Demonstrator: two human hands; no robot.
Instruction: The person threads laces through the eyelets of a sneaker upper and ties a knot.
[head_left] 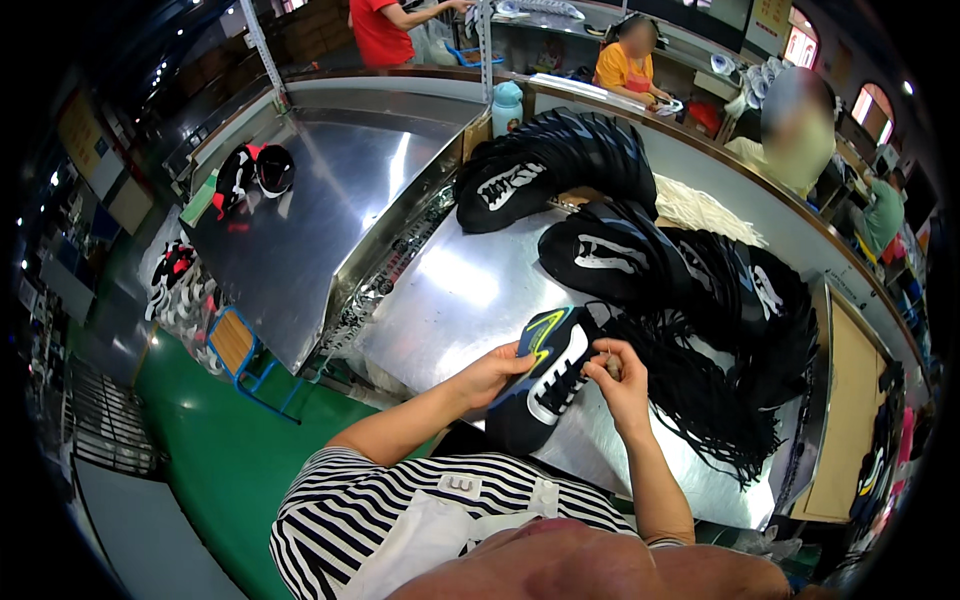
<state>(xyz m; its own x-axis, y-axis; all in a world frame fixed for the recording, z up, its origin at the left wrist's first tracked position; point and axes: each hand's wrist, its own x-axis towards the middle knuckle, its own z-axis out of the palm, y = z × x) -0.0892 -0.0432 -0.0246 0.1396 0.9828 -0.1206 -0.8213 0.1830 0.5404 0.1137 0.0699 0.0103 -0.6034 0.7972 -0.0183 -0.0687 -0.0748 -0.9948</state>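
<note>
The shiny sheet-metal tabletop (460, 290) spreads out ahead of the person, and everything below is placed against it. Across its far and right parts lie long fanned rows of black shoe uppers with white markings (640, 250), stacked overlapping one another. Beside them, on the right part of the tabletop, sprawls a loose heap of black shoelaces (700, 400), reaching to the near edge. At the near edge of the tabletop, just left of that heap, sits a black shoe upper with white side panel and a yellow-and-blue stripe (545, 375), its toe pointing toward the person. The left hand (492, 372) rests against the left side of this upper, fingers curled around its edge, its grip closed on the upper. The right hand (622, 378) is at the upper's right side, by the lacing, fingertips pinched together on something small; a black lace seems to run from it, though I cannot tell for certain.
</note>
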